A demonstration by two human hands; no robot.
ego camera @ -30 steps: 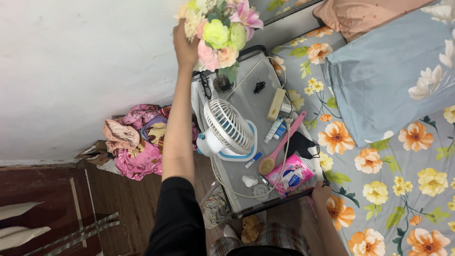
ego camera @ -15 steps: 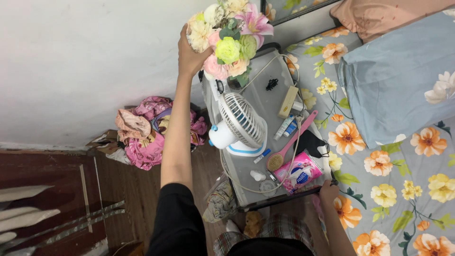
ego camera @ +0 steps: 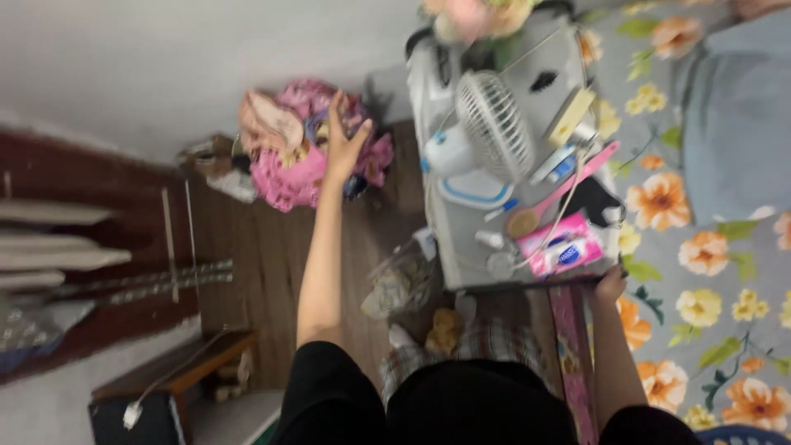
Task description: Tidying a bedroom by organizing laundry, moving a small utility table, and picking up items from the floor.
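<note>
My left hand (ego camera: 344, 136) hangs open in the air, fingers spread, above a pink heap of clothes (ego camera: 297, 148) on the wooden floor. It holds nothing. My right hand (ego camera: 611, 284) rests on the near corner of a small grey table (ego camera: 461, 247). On the table stand a white fan (ego camera: 486, 132), a pink hairbrush (ego camera: 560, 194), a pink packet (ego camera: 564, 247) and small tubes. A bunch of artificial flowers (ego camera: 478, 16) stands at the table's far end, blurred and cut off by the frame's top edge.
A bed with a grey floral sheet (ego camera: 700, 247) lies to the right of the table. A crumpled plastic bag (ego camera: 395, 284) sits on the floor beside the table. A low wooden bench (ego camera: 185, 375) with a cable stands at lower left. A white wall runs along the top left.
My left hand has let go of the flowers and dropped left, now open over the clothes heap. The view has swung, and the picture is blurred.
</note>
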